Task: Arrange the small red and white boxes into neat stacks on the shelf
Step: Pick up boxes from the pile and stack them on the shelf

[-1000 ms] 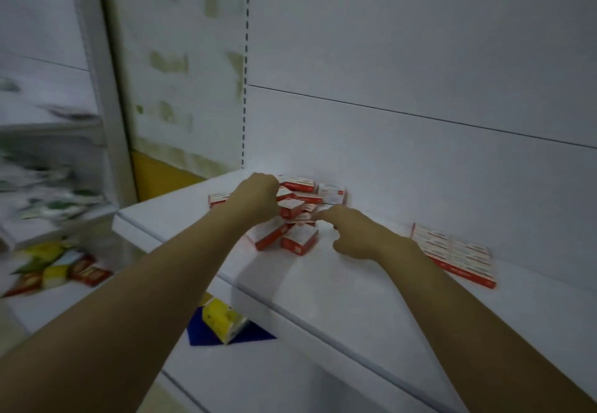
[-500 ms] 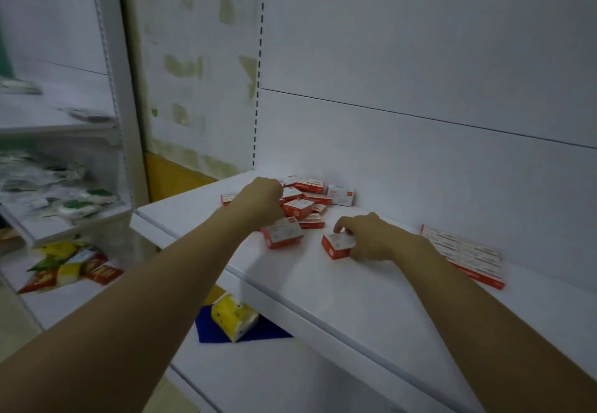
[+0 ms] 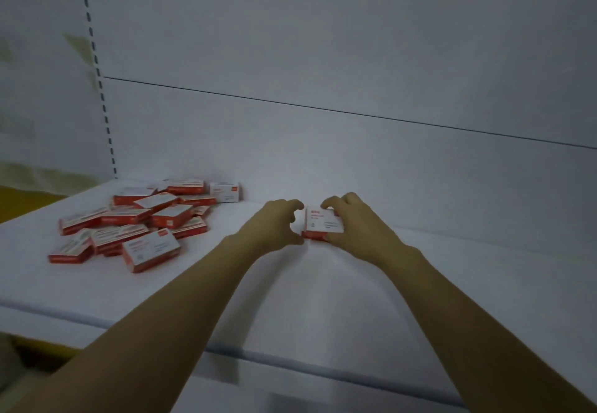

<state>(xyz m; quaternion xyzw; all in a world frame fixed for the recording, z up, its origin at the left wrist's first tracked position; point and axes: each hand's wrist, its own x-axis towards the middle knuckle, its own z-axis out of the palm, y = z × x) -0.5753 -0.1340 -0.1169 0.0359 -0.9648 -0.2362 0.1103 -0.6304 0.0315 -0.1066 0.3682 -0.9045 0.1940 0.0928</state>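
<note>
Two bare forearms reach in from below across a wide white shelf [image 3: 371, 299], which is backed by a pale back panel [image 3: 355, 57] with one thin dark seam running across it. A slotted upright [image 3: 97, 89] marks the panel's left edge. The shelf's front lip [image 3: 290, 361] runs diagonally under both forearms, well short of the hands.

Over on the left sits a loose pile of red and white boxes [image 3: 135, 222], lying flat, tilted and overlapping. Its nearest box [image 3: 150, 249] points a corner toward the front lip but stays well back from it. At the pile's far side one box [image 3: 225, 192] stands on edge against the panel.

A bare stretch of shelf lies between the pile and the hands, with more open surface to the right of them and in front.

Near the back of the shelf, well apart from the pile, the right hand [image 3: 358, 228] grips a single small red and white box [image 3: 323, 222] that lies flat, white face up. The fingers curl over the box's far edge and the thumb presses its near edge. The left hand [image 3: 274, 225] is curved like a claw at the box's left end, fingers and thumb spread apart. Its fingertips [image 3: 298, 205] come right up to the corner, but I can't tell whether they actually touch.
</note>
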